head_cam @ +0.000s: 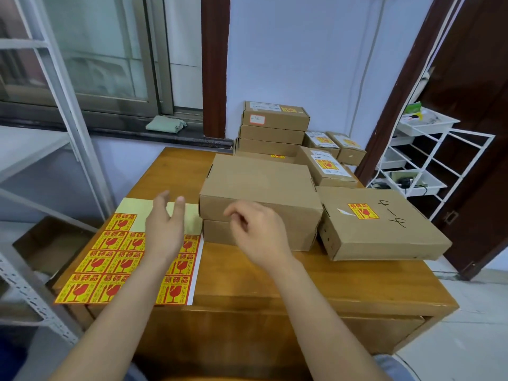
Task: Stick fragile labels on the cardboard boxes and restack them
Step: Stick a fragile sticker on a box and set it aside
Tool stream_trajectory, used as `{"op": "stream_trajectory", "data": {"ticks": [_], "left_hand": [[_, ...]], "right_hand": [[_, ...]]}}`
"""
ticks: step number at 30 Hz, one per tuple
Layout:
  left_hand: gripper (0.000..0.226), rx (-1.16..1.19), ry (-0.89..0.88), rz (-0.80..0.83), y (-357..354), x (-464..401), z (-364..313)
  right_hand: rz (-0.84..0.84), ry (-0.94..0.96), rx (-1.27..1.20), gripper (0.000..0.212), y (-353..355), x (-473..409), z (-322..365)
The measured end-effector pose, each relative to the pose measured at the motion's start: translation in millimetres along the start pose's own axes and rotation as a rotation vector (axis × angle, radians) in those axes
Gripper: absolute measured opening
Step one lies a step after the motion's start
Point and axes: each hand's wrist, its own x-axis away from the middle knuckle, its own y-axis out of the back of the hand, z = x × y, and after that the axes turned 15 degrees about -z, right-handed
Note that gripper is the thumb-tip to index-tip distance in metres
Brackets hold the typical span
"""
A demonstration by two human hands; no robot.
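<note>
Head view: bare hands over a wooden table (275, 273) of boxes and labels.

Left hand (165, 229) spread, fingers straight, holding nothing, above the yellow-and-red fragile label sheet (115, 259) at the table's left edge. Right hand (258, 232) loosely curled, empty, before two stacked plain brown cardboard boxes (261, 193). Just right of those, a flat labelled cardboard box (384, 229); behind, a taller stack of brown boxes (272, 127) near the wall.
</note>
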Motion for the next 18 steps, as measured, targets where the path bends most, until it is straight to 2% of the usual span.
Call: {"op": "stream_trajectory", "data": {"ticks": [3, 6, 9, 11, 14, 18], "left_hand": [[0.042, -0.137, 0.016, -0.104, 15, -25, 15], [0.035, -0.329, -0.002, -0.136, 29, -56, 44], [0.049, -0.596, 0.145, -0.098, 38, -72, 66], [0.053, -0.655, 0.224, -0.042, 44, -74, 70], [0.048, -0.660, 0.250, 0.010, 46, -75, 70], [0.042, -0.617, 0.261, -0.036, 45, -76, 70]], "right_hand": [[0.147, -0.043, -0.043, 0.021, -18, 7, 6], [0.323, -0.105, -0.044, 0.024, -39, 13, 11], [0.472, -0.130, -0.059, 0.031, -59, 21, 16], [0.552, -0.108, -0.035, 0.040, -72, 26, 17], [0.626, -0.069, 0.029, 0.046, -84, 35, 16], [0.640, -0.054, 0.057, 0.045, -88, 45, 12]]}}
